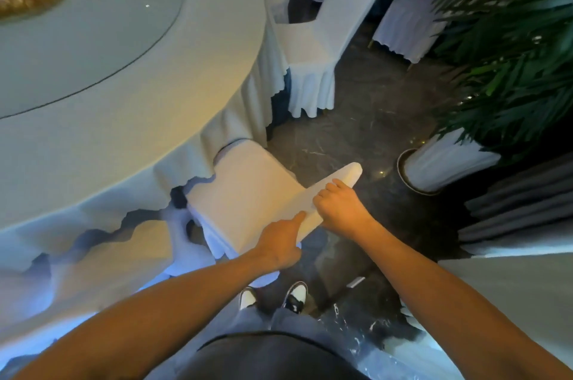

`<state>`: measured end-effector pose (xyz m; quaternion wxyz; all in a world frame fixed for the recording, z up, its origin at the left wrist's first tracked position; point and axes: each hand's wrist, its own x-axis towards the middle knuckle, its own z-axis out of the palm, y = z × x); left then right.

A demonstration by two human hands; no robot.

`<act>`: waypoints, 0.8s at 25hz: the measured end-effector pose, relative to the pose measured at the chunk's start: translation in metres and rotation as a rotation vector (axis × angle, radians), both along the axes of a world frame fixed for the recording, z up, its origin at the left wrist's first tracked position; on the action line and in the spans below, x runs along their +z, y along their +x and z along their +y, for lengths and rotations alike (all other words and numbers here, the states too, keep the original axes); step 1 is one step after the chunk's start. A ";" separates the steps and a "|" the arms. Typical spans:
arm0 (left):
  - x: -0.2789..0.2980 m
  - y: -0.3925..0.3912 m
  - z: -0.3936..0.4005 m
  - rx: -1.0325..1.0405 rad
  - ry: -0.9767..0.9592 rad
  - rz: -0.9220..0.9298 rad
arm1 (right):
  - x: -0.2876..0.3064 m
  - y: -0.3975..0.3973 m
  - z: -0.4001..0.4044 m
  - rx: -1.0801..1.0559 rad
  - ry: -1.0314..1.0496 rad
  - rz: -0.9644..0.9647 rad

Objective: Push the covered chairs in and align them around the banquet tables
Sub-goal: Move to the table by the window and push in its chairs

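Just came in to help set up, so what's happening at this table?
A person stands behind a white covered chair at the round banquet table. Both hands are on top of its backrest: the right hand grips it with curled fingers, the left hand holds its near end. The seat's front edge is just under the tablecloth. Another covered chair stands beyond it.

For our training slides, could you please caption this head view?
Both hands, left and right, grip the covered chair's backrest beside the round banquet table.
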<state>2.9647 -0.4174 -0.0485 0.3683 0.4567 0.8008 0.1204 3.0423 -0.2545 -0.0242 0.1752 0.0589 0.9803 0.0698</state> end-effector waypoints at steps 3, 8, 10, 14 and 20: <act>0.001 -0.044 -0.046 0.088 -0.022 0.057 | -0.002 -0.043 -0.042 0.057 -0.112 0.066; 0.007 -0.105 -0.117 0.197 -0.019 0.140 | -0.005 -0.107 -0.112 0.024 -0.270 0.066; 0.006 -0.119 -0.134 0.188 -0.038 0.188 | -0.007 -0.119 -0.130 0.017 -0.288 0.041; 0.001 -0.125 -0.158 0.192 -0.063 0.217 | -0.014 -0.125 -0.156 0.016 -0.296 -0.029; 0.001 -0.121 -0.163 0.199 0.007 0.222 | -0.016 -0.122 -0.157 0.010 -0.312 -0.021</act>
